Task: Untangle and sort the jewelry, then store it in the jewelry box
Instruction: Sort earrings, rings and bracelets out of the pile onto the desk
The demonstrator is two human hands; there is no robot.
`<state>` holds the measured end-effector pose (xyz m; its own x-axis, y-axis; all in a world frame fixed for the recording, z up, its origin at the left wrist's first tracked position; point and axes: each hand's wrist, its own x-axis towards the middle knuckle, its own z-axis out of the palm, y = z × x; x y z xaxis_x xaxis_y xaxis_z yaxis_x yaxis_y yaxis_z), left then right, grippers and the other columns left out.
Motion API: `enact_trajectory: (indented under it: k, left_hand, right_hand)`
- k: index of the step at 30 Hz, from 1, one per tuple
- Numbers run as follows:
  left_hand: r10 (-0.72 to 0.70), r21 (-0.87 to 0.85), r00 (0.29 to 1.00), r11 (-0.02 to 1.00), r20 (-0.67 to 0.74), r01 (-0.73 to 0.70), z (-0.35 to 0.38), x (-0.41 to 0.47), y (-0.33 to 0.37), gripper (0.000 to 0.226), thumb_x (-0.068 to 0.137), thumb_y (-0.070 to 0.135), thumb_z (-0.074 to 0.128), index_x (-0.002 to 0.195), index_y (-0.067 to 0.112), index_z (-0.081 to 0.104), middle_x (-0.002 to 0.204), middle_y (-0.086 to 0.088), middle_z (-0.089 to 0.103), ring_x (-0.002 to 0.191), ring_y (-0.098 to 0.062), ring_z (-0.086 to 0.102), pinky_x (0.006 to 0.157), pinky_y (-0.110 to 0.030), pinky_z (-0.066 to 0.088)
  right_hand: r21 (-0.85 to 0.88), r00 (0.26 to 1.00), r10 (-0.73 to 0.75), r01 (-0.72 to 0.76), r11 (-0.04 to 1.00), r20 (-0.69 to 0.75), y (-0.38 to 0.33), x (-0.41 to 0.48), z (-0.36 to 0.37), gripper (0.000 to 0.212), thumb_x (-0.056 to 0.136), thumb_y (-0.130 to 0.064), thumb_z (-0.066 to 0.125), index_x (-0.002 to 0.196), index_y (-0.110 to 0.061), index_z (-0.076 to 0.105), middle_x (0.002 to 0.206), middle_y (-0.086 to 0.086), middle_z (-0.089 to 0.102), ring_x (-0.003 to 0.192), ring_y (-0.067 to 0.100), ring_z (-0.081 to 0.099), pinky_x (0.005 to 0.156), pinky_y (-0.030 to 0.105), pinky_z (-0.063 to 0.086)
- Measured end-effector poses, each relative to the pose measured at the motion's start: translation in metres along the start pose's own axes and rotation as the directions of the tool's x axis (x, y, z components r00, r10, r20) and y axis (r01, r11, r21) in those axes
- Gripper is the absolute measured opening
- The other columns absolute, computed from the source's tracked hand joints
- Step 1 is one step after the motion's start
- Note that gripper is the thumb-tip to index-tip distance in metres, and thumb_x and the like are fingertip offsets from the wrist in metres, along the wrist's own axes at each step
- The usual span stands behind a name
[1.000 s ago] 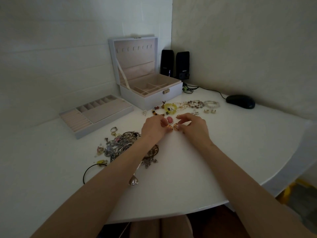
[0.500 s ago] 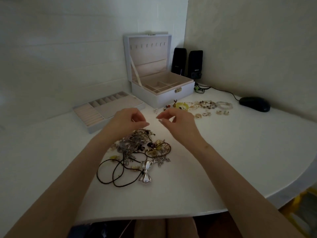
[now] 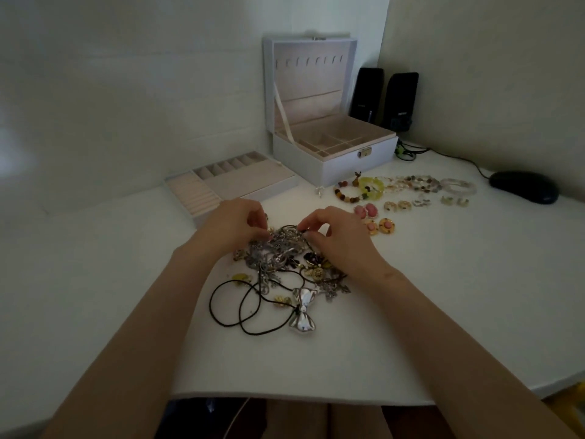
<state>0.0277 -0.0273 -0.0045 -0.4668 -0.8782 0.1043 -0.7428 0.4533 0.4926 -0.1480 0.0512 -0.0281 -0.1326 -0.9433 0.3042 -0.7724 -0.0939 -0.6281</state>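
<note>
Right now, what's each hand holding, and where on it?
Right hand pinches the thin black cord at its loop atop the tangled silver jewelry pile; left hand pinches the pile's top-left edge.

A tangled silver jewelry heap (image 3: 278,250) lies near the open white jewelry box (image 3: 342,167), with sorted bracelets (image 3: 411,183) beside it.

Both bare forearms rise from the lower corners of the frame and converge just above centre. The left hand (image 3: 234,223) is knuckles-up, its fingers curled down and pinching into the jewelry tangle (image 3: 278,250). The right hand (image 3: 338,239) mirrors it (thumb and forefinger pressed together), nipping the tangle's upper edge.
</note>
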Motion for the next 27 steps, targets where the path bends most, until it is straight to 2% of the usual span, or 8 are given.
enact_trajectory:
  k: [4, 7, 10, 13, 15, 18, 24, 27]
  left_hand:
    - [0.018, 0.023, 0.999, 1.0, 0.043, -0.019, -0.002, -0.001, 0.0, 0.015, 0.079, 0.024, 0.075, 0.089, 0.016, 0.069, 0.087, 0.002, 0.065, 0.086, -0.014, 0.058, 0.072, -0.025, 0.041]
    - [0.035, 0.007, 0.992, 0.999, 0.124, -0.036, -0.002, -0.004, 0.001, 0.023, 0.072, 0.026, 0.08, 0.087, 0.021, 0.063, 0.084, 0.006, 0.061, 0.076, -0.008, 0.055, 0.061, -0.02, 0.039]
    - [0.066, 0.068, 0.99, 0.995, 0.127, -0.075, -0.001, -0.003, 0.002, 0.018, 0.076, 0.019, 0.077, 0.09, 0.019, 0.064, 0.082, 0.007, 0.059, 0.073, -0.007, 0.052, 0.061, -0.017, 0.039]
    - [0.073, 0.045, 0.993, 0.996, 0.092, -0.077, -0.003, -0.002, 0.001, 0.014, 0.077, 0.013, 0.075, 0.089, 0.016, 0.068, 0.078, 0.007, 0.059, 0.07, -0.005, 0.051, 0.063, -0.017, 0.039]
    - [0.069, -0.003, 0.994, 0.998, 0.081, -0.069, -0.006, -0.003, 0.0, 0.013, 0.077, 0.011, 0.075, 0.087, 0.014, 0.067, 0.081, 0.002, 0.063, 0.071, -0.007, 0.053, 0.063, -0.016, 0.04]
    - [0.063, -0.07, 0.993, 0.996, 0.098, -0.057, -0.01, -0.004, -0.002, 0.014, 0.076, 0.005, 0.075, 0.085, 0.012, 0.066, 0.085, -0.002, 0.065, 0.07, -0.007, 0.055, 0.064, -0.016, 0.043]
    - [0.067, -0.153, 0.997, 0.987, 0.049, -0.059, -0.015, -0.005, -0.002, 0.013, 0.075, 0.005, 0.076, 0.077, 0.013, 0.065, 0.079, 0.003, 0.066, 0.07, -0.007, 0.058, 0.059, -0.007, 0.04]
    - [0.109, -0.222, 0.994, 0.969, -0.014, -0.109, -0.015, -0.005, 0.002, 0.014, 0.076, 0.011, 0.076, 0.074, 0.015, 0.063, 0.077, 0.003, 0.067, 0.072, -0.008, 0.061, 0.062, -0.007, 0.041]
  right_hand:
    - [-0.11, 0.999, -0.007, 0.013, 0.994, 0.048, -0.005, -0.001, 0.002, 0.019, 0.091, -0.031, 0.06, 0.107, -0.029, 0.069, 0.098, -0.004, 0.054, 0.084, 0.009, 0.048, 0.062, 0.016, 0.032]
    - [-0.172, 0.998, 0.013, -0.002, 0.985, 0.063, -0.007, 0.0, 0.003, 0.02, 0.091, -0.035, 0.058, 0.108, -0.031, 0.067, 0.101, -0.002, 0.054, 0.09, 0.013, 0.052, 0.065, 0.023, 0.032]
    - [-0.184, 0.999, 0.017, -0.007, 0.983, 0.049, -0.006, -0.001, 0.003, 0.014, 0.09, -0.032, 0.06, 0.102, -0.028, 0.066, 0.098, -0.002, 0.057, 0.088, 0.013, 0.052, 0.06, 0.022, 0.031]
    - [-0.144, 0.999, 0.018, -0.011, 0.99, 0.045, -0.006, -0.001, 0.002, 0.011, 0.089, -0.029, 0.062, 0.098, -0.025, 0.067, 0.096, 0.0, 0.059, 0.087, 0.013, 0.052, 0.062, 0.024, 0.033]
    - [-0.118, 0.998, 0.017, -0.01, 0.993, 0.057, -0.005, -0.001, 0.001, 0.011, 0.088, -0.028, 0.063, 0.098, -0.024, 0.068, 0.096, 0.0, 0.059, 0.084, 0.012, 0.051, 0.066, 0.026, 0.036]
    - [-0.099, 0.998, 0.014, -0.007, 0.995, 0.066, -0.004, -0.002, -0.001, 0.011, 0.088, -0.027, 0.064, 0.098, -0.024, 0.069, 0.095, 0.0, 0.059, 0.08, 0.011, 0.049, 0.064, 0.026, 0.037]
    - [-0.066, 0.999, 0.002, 0.002, 0.998, 0.052, -0.001, -0.001, 0.0, 0.008, 0.086, -0.025, 0.066, 0.093, -0.027, 0.069, 0.093, -0.001, 0.06, 0.073, 0.008, 0.047, 0.066, 0.026, 0.037]
    - [0.146, 0.999, -0.023, 0.029, 0.989, -0.04, -0.005, -0.002, -0.002, 0.01, 0.084, -0.02, 0.068, 0.091, -0.028, 0.07, 0.086, -0.007, 0.062, 0.066, 0.002, 0.047, 0.068, 0.022, 0.042]
